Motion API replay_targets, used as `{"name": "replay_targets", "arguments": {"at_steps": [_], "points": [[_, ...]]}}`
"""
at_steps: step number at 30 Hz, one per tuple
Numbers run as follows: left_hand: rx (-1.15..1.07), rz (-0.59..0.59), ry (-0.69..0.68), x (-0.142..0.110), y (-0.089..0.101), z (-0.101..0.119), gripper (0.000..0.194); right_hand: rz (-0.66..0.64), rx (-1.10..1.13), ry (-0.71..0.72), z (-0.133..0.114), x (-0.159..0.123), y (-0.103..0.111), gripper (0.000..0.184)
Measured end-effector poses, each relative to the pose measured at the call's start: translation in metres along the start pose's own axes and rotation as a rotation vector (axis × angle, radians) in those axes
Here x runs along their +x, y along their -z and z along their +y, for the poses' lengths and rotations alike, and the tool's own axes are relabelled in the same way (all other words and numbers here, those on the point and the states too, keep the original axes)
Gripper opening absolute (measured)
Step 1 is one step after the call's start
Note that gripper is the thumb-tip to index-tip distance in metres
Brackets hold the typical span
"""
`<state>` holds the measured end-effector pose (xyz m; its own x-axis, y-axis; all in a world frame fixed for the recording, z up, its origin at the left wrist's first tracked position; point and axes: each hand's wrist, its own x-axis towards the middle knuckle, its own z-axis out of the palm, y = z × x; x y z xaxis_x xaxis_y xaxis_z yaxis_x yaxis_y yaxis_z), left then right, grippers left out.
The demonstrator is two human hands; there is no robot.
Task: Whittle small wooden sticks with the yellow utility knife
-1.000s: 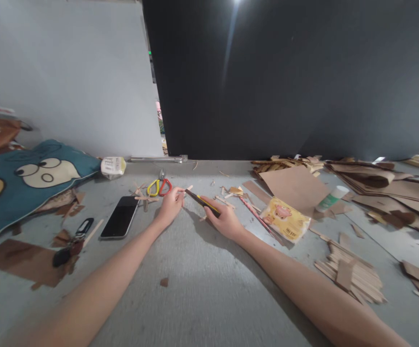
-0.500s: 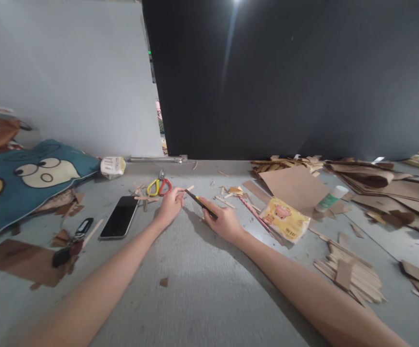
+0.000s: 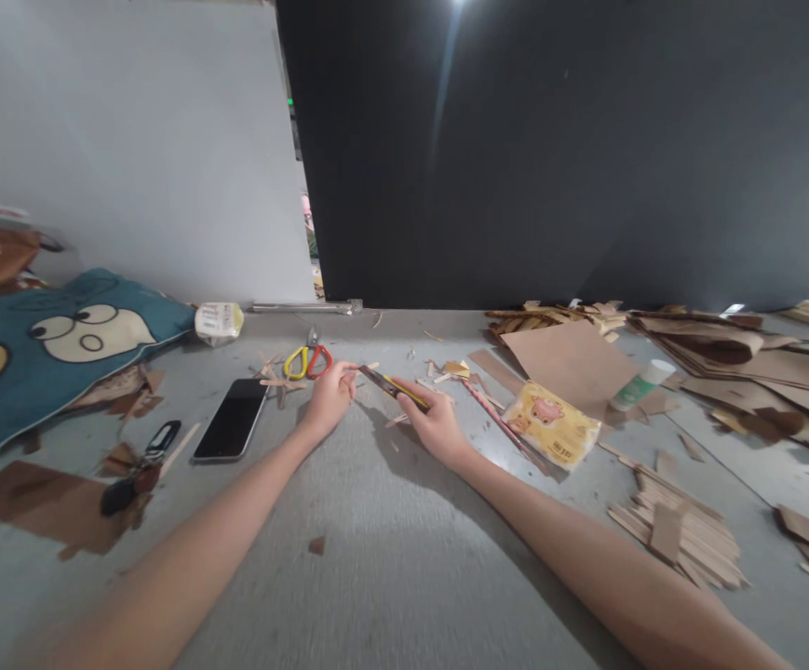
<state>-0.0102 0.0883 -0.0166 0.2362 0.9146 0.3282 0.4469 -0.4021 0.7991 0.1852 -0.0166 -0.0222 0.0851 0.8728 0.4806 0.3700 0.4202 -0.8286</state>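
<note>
My left hand (image 3: 329,397) pinches a thin wooden stick (image 3: 366,368) against the grey table (image 3: 376,540). My right hand (image 3: 434,421) is closed round a black and yellow utility knife (image 3: 394,385), whose tip rests at the stick just right of my left fingers. Small wood offcuts (image 3: 438,372) lie scattered around both hands.
A black phone (image 3: 232,419), yellow and red scissors (image 3: 306,360) and keys (image 3: 137,467) lie to the left, by a blue cushion (image 3: 47,344). On the right are a yellow packet (image 3: 550,423), a glue bottle (image 3: 641,383), cardboard sheets (image 3: 746,358) and a pile of wooden sticks (image 3: 676,526).
The knife in my right hand has shifted slightly up and flattened against the stick. My left hand has stayed in place.
</note>
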Motion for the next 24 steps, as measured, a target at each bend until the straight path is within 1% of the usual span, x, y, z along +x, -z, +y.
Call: {"name": "replay_targets", "arguments": {"at_steps": [2,4,9,13,17,24], "points": [[-0.004,0.012,0.007,0.0,-0.001,0.0,0.02,0.049,0.021,0.003,0.003,0.002,0.003,0.043],[-0.012,0.016,0.022,0.001,-0.001,0.001,0.02,0.066,-0.027,0.033,0.004,0.002,0.006,0.045],[-0.054,0.014,0.032,0.0,-0.001,0.002,0.02,-0.058,-0.358,0.124,0.005,-0.002,0.013,0.049],[-0.076,0.004,0.013,-0.001,-0.001,0.002,0.024,-0.088,-0.532,0.142,0.006,-0.005,0.011,0.049],[-0.064,0.007,0.002,0.0,-0.002,0.0,0.024,-0.097,-0.578,0.164,0.006,-0.006,0.009,0.048],[-0.057,0.005,-0.008,0.0,-0.002,0.0,0.025,-0.091,-0.541,0.179,0.005,-0.007,0.009,0.048]]}}
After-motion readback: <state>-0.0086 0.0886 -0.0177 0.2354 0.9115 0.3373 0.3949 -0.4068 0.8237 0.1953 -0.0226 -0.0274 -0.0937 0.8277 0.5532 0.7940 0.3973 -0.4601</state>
